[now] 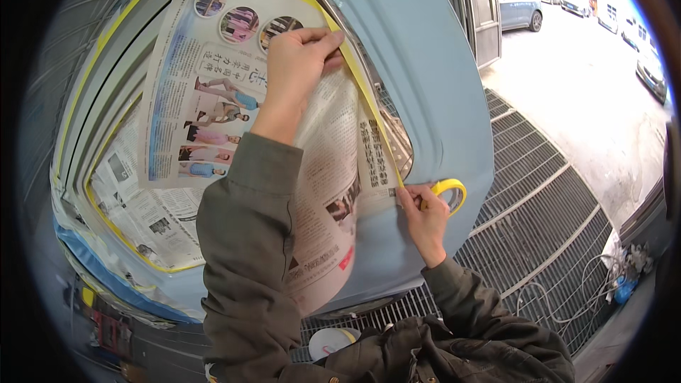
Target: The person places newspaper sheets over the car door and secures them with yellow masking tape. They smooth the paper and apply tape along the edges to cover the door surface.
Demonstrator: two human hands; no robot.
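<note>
Two bare hands held the edge of a newspaper sheet [174, 99], which hung at the centre of the frame against a light blue vehicle body [454, 92]. The left hand [299, 64], upper centre, pinched the sheet's edge and its yellow tape strip [369, 99] between its fingers; the right hand [425, 221], right of centre, had its fingers closed on the tape roll [462, 196]. The step in hand looked like masking the window opening [399, 128]; the next move seemed to call for a taut strip pressed along the rim. The painted surface curved smoothly. Floor grating [514, 149] spread at right, a pale hose [546, 305] lay lower right, and a blue car [520, 10] stood outside, upper right.
</note>
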